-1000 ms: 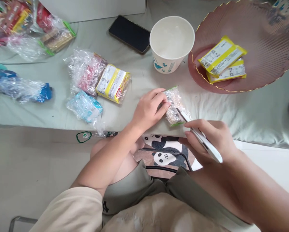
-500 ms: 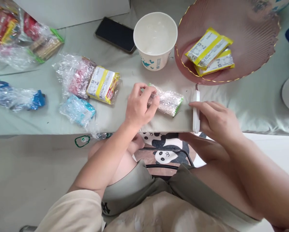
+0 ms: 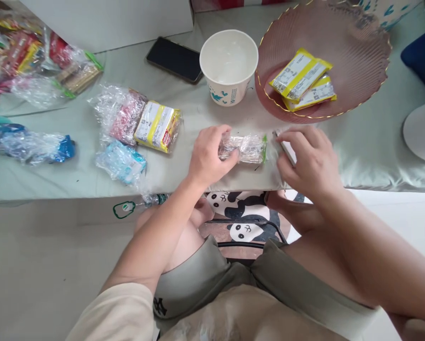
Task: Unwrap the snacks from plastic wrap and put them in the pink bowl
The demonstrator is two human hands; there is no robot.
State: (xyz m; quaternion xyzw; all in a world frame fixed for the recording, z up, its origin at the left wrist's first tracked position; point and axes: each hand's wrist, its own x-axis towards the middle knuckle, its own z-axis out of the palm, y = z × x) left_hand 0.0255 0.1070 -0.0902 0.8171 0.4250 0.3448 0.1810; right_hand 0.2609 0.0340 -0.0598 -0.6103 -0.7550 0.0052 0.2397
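Observation:
My left hand (image 3: 209, 156) is closed on the left end of a clear, green-edged snack packet (image 3: 248, 148) that lies flat near the table's front edge. My right hand (image 3: 310, 158) grips a slim white tool (image 3: 285, 148) just right of the packet's green end, its tip close to the wrapper. A white paper cup (image 3: 228, 66) stands behind the packet. To its right, a pink ribbed plate (image 3: 354, 52) with a gold rim holds two yellow-and-white packets (image 3: 301, 78).
A black phone (image 3: 175, 59) lies at the back. Left of my hands are a yellow packet (image 3: 158, 125), a pink one (image 3: 122, 116) and a blue one (image 3: 122, 161). More wrapped snacks (image 3: 38, 61) pile at the far left. A white disc (image 3: 423, 130) sits at the right edge.
The packet has been turned to lie level. My right hand carried the white tool from the table's front edge up to the packet's green end.

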